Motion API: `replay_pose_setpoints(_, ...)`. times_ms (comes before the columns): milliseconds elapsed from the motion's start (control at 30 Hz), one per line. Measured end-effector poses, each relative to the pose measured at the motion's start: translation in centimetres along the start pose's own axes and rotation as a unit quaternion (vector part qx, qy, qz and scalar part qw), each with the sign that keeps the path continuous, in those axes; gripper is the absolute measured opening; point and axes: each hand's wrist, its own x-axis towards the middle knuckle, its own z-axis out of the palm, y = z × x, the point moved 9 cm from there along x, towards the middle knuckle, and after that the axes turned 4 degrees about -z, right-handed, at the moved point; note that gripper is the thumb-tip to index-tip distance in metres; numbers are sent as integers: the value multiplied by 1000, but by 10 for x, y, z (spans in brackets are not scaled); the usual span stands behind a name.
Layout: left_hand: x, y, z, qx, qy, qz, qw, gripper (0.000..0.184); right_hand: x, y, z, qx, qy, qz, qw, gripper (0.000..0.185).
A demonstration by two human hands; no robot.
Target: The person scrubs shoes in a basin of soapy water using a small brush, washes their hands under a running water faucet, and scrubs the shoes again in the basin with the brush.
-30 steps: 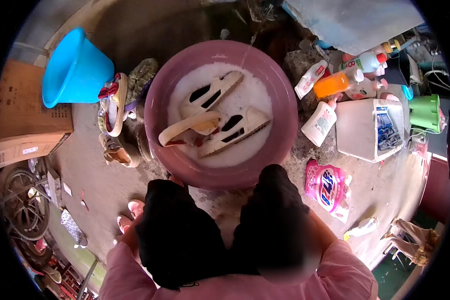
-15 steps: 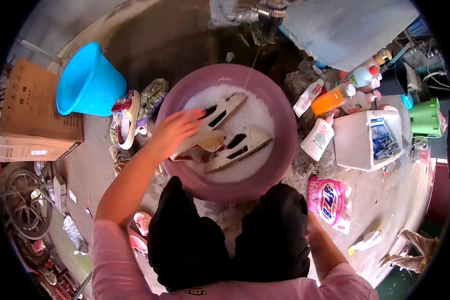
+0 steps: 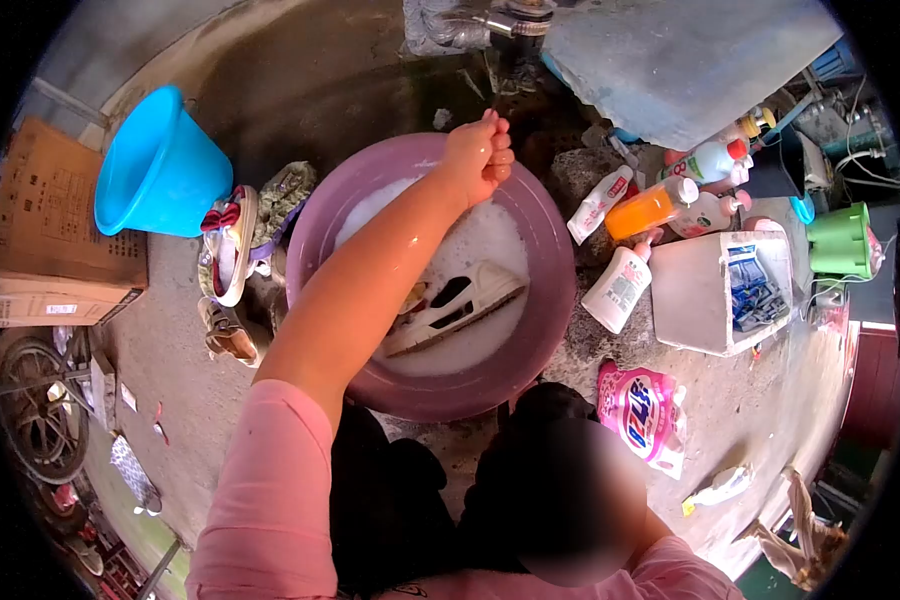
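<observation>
My left hand is raised over the far rim of a mauve plastic basin, below the tap. Its fingers are curled closed, and nothing shows in them; the skin looks wet. White suds fill the basin. A white shoe with black straps lies tilted in them, partly behind my forearm. The second shoe is hidden by my arm. My right arm comes down beside my right knee, and a blurred patch covers the hand there.
Left of the basin stand a blue bucket, more shoes and a cardboard box. To the right are a lotion bottle, an orange bottle, a white foam box and a pink detergent bag. A green pot stands farther right.
My left hand has moved from above the shoes to the basin's far side, below the tap, and its fingers have curled closed. My forearm now covers one shoe. The view has shifted slightly.
</observation>
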Motion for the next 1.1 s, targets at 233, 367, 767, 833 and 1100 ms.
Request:
replay_pose_setpoints(233, 3, 10, -11, -121, -32, 68, 990, 15, 37, -229, 4, -293, 152, -374, 867, 42)
replay_pose_setpoints(367, -14, 8, -4, -128, 18, 85, 988, 28, -31, -392, 99, -237, 107, -652, 713, 38)
replay_pose_setpoints(767, -6, 10, -5, -194, 0, 70, 979, 28, -44, -513, 216, -328, -25, -677, 658, 27)
replay_pose_setpoints(833, 2, 7, -11, -230, -30, 56, 971, 24, -40, -515, 209, -287, -37, -698, 655, 27)
replay_pose_setpoints(1100, -8, 13, -6, -233, 12, 80, 969, 25, 23, -492, 156, 57, -132, -702, 698, 25)
